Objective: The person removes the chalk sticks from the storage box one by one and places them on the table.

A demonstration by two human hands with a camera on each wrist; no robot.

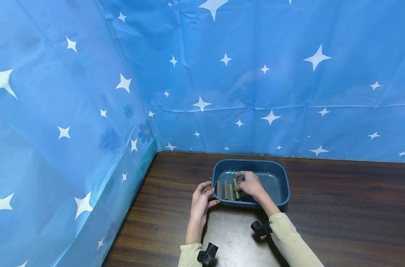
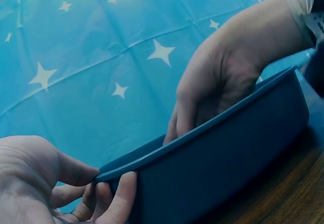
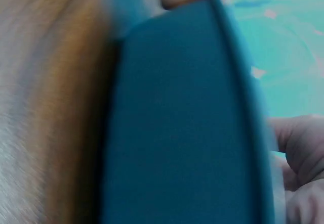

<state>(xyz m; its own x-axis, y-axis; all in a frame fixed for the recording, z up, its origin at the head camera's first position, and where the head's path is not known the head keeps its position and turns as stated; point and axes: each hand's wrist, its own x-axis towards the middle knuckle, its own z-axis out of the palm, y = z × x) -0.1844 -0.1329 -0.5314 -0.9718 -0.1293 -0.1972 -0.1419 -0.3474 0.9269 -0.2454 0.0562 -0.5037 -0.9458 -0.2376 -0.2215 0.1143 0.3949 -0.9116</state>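
A dark blue rectangular bin [image 1: 282,185] with rounded corners stands on the table. At its left end several slim sticks lie side by side, among them a brown stick [image 1: 226,190] and a yellow-green stick [image 1: 231,192]. My left hand [image 1: 200,200] holds the bin's left end; in the left wrist view its thumb is on the rim and its fingers are against the outer wall. Reaching over the near wall, my right hand [image 1: 250,184] pinches the rightmost green stick [image 1: 237,194] inside. The bin's wall hides those fingertips from both wrist views.
The dark wood table [image 1: 349,207] extends to both sides of the bin. A blue curtain with white stars [image 1: 202,74] hangs along the table's back and left edges. A small black camera sits on each wrist, over pale yellow sleeves [image 1: 290,237].
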